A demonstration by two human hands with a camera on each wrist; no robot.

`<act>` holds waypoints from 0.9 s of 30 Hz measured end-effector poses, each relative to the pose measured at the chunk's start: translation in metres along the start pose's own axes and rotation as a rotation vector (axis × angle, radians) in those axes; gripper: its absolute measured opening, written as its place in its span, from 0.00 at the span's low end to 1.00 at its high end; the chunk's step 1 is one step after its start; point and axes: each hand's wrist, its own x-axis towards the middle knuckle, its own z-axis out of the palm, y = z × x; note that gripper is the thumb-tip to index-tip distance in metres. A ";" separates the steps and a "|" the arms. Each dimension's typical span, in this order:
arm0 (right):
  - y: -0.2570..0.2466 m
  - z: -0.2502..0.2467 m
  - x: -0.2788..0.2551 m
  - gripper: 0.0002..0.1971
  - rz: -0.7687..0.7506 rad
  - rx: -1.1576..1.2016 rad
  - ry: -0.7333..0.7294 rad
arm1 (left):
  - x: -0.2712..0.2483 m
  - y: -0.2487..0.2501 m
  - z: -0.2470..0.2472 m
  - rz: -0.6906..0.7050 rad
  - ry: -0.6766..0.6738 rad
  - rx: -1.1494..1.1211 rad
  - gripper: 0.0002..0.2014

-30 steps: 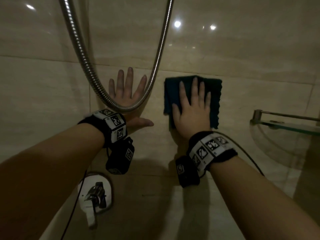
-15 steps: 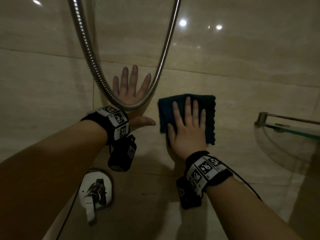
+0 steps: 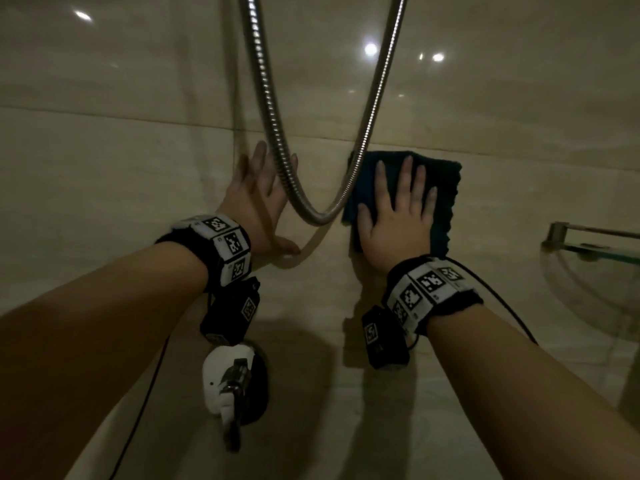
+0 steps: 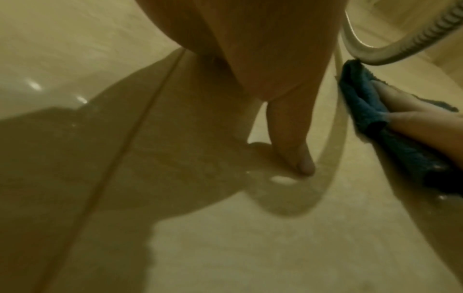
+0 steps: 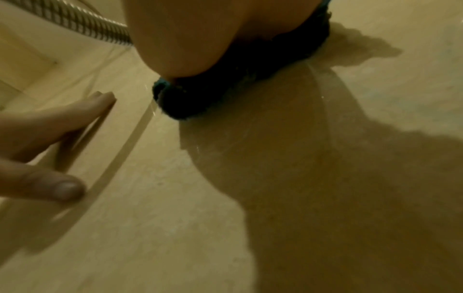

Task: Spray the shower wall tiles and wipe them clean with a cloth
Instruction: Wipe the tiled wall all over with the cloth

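Observation:
A folded dark teal cloth [image 3: 446, 195] lies flat against the beige wall tiles [image 3: 121, 188], just under a horizontal grout line. My right hand [image 3: 398, 209] presses it to the wall with straight, spread fingers. In the left wrist view the cloth [image 4: 363, 105] shows at the right edge under those fingers; in the right wrist view its lower edge [image 5: 225, 93] sits below my palm. My left hand [image 3: 256, 199] rests flat on the tile to the left, fingers straight, partly behind the hose. No spray bottle is in view.
A metal shower hose [image 3: 311, 216] hangs in a loop between my hands, touching the cloth's left edge. The shower mixer handle [image 3: 232, 386] sticks out of the wall below my left wrist. A glass corner shelf [image 3: 595, 251] juts out at right.
My right hand slid the cloth down and left, then back up to just under the grout line. The left hand stayed flat on the tile.

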 end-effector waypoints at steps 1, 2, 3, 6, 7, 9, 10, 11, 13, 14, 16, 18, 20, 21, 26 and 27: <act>0.001 0.002 -0.002 0.32 -0.004 0.002 0.012 | -0.001 -0.004 0.001 0.016 0.000 0.005 0.66; 0.001 0.004 -0.005 0.32 -0.009 0.002 0.025 | -0.003 -0.009 0.003 0.025 -0.003 -0.001 0.65; 0.001 0.006 -0.010 0.32 -0.018 -0.004 0.030 | -0.004 -0.012 0.005 0.028 -0.006 -0.019 0.65; -0.007 0.019 -0.034 0.32 -0.054 -0.044 -0.039 | -0.006 -0.025 0.009 0.066 0.017 -0.053 0.66; -0.011 0.024 -0.042 0.32 -0.052 -0.047 -0.069 | -0.005 -0.030 0.012 0.082 0.029 -0.046 0.66; -0.018 0.030 -0.050 0.32 -0.015 -0.040 -0.084 | -0.006 -0.040 0.017 0.103 0.055 -0.046 0.66; -0.021 0.030 -0.050 0.32 0.010 -0.036 -0.081 | -0.006 -0.044 0.018 0.108 0.065 -0.052 0.66; -0.025 0.029 -0.046 0.32 0.028 -0.029 -0.083 | -0.008 -0.048 0.018 0.110 0.072 -0.056 0.67; -0.036 0.021 -0.031 0.33 0.029 0.001 -0.047 | -0.008 -0.053 0.020 0.105 0.084 -0.043 0.67; -0.043 0.016 -0.021 0.33 0.019 0.020 -0.002 | -0.009 -0.055 0.020 0.096 0.091 -0.036 0.67; -0.056 0.007 -0.003 0.33 0.018 0.048 0.052 | -0.009 -0.058 0.023 0.077 0.107 -0.054 0.67; -0.063 0.006 0.006 0.34 0.028 0.058 0.068 | -0.010 -0.062 0.025 0.088 0.128 -0.077 0.67; -0.065 0.007 0.005 0.34 0.013 0.033 0.079 | -0.010 -0.066 0.028 0.108 0.128 -0.068 0.67; -0.064 0.009 0.001 0.34 -0.001 0.014 0.076 | -0.010 -0.068 0.029 0.113 0.124 -0.058 0.67; -0.068 0.028 -0.040 0.33 -0.059 -0.063 -0.054 | -0.012 -0.075 0.031 0.160 0.108 -0.007 0.67; -0.069 0.032 -0.046 0.33 -0.059 -0.063 -0.072 | -0.013 -0.077 0.033 0.165 0.106 0.004 0.67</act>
